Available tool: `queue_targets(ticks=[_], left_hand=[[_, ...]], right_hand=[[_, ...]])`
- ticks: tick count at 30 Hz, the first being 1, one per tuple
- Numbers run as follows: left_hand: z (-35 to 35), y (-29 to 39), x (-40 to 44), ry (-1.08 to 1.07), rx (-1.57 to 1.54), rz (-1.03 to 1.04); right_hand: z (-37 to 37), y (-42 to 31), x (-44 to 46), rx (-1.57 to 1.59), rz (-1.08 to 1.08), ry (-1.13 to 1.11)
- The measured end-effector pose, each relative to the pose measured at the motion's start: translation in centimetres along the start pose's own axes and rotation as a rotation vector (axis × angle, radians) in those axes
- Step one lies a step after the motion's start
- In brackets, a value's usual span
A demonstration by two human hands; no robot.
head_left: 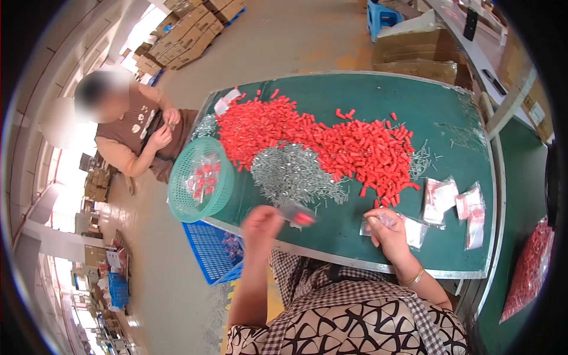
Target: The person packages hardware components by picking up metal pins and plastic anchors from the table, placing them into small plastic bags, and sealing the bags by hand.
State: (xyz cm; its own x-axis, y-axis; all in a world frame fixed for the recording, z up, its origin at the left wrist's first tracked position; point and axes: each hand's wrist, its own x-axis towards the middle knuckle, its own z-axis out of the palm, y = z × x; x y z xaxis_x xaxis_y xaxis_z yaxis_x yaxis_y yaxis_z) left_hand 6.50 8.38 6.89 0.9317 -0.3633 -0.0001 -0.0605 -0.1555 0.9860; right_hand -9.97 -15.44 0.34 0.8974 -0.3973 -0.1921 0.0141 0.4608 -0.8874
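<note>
My left hand (262, 228) is closed on a small clear plastic bag (299, 214) with red pieces in it, blurred by motion. Over the near side of the green table, my right hand (387, 234) has its fingers pinched together on thin clear plastic, apparently a bag. Flat clear bags (416, 232) lie under and beside that hand. Beyond both hands spreads a big pile of red plastic plugs (367, 148). A heap of silver screws (290, 174) lies in front of the plugs, nearest to my left hand.
A green mesh basket (177, 198) with filled bags stands at the table's left edge, above a blue crate (201, 248). More bag packs (470, 216) lie at right. Across the left corner a person (139, 127) works with both hands. A large sack of red pieces (526, 272) is far right.
</note>
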Motion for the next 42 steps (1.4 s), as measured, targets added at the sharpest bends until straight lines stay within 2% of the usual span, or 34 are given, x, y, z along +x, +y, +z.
queue_targets(ticks=[1, 3, 6, 9, 10, 11, 14, 17, 20, 22, 23, 24, 25, 26, 29, 32, 35, 36, 37, 39, 42], left_hand=[[-2.4, 0.5, 0.6, 0.2, -0.128, 0.006], [-8.1, 0.0, 2.5, 0.32, -0.605, 0.225], [-8.1, 2.3, 2.6, 0.504, -0.635, -0.017], [-4.0, -0.7, 1.2, 0.262, -0.499, -0.094], [-2.4, -2.1, 0.7, 0.088, -0.442, -0.094], [-0.5, -3.1, 0.1, 0.001, -0.381, -0.149], [6.1, -2.1, -2.2, -0.237, -0.003, -0.173], [10.3, -2.7, -3.0, -0.378, 0.125, 0.093], [12.9, -2.4, -3.2, -0.358, 0.167, 0.029], [13.3, -3.6, -2.6, -0.346, 0.269, 0.252], [13.5, -3.2, -2.7, -0.323, 0.228, 0.204], [13.5, -5.6, -2.4, -0.306, 0.129, 0.143], [13.5, -5.2, -2.6, -0.255, 0.194, 0.123], [12.8, -5.3, -2.4, -0.278, 0.32, 0.21], [12.7, -4.2, -3.0, -0.241, 0.209, 0.079], [11.3, -7.0, -2.5, -0.245, 0.221, 0.186], [11.7, -4.5, -3.1, -0.265, 0.329, 0.316], [11.8, -2.7, -3.8, -0.279, 0.406, 0.398], [12.0, -1.5, -4.2, -0.29, 0.484, 0.479], [12.2, -0.8, -4.5, -0.273, 0.492, 0.519], [12.0, -1.0, -4.5, -0.234, 0.493, 0.586]], right_hand=[[-0.3, 0.2, 0.0, 0.019, 0.008, -0.03], [-0.2, 0.5, 0.1, 0.114, 0.038, -0.121], [0.4, 0.4, 0.4, 0.353, 0.097, -0.237], [-0.1, 0.6, 0.9, 0.555, 0.154, -0.328], [-0.4, 0.9, 1.0, 0.606, 0.171, -0.357], [-0.5, 1.0, 1.0, 0.625, 0.163, -0.349], [0.0, 0.6, 1.1, 0.662, 0.152, -0.368], [0.4, 0.3, 1.3, 0.66, 0.135, -0.372], [0.4, 0.9, 1.5, 0.572, 0.107, -0.448], [-0.2, 2.3, 1.8, 0.497, 0.057, -0.437], [0.0, 3.0, 2.0, 0.45, 0.018, -0.405], [0.0, 2.9, 1.9, 0.401, 0.0, -0.334], [-0.4, 3.7, 2.3, 0.419, 0.011, -0.407], [-0.4, 4.0, 2.3, 0.416, 0.02, -0.363], [0.0, 3.5, 1.9, 0.503, 0.067, -0.357], [0.3, 3.0, 1.7, 0.491, 0.087, -0.325], [0.4, 3.4, 2.0, 0.211, -0.002, -0.282], [0.6, 1.4, 1.2, -0.093, -0.078, -0.226], [0.8, 2.0, 1.4, -0.231, -0.194, -0.209], [0.9, 2.0, 1.1, -0.312, -0.149, -0.198], [1.2, 0.9, 0.6, -0.262, -0.019, -0.21]])
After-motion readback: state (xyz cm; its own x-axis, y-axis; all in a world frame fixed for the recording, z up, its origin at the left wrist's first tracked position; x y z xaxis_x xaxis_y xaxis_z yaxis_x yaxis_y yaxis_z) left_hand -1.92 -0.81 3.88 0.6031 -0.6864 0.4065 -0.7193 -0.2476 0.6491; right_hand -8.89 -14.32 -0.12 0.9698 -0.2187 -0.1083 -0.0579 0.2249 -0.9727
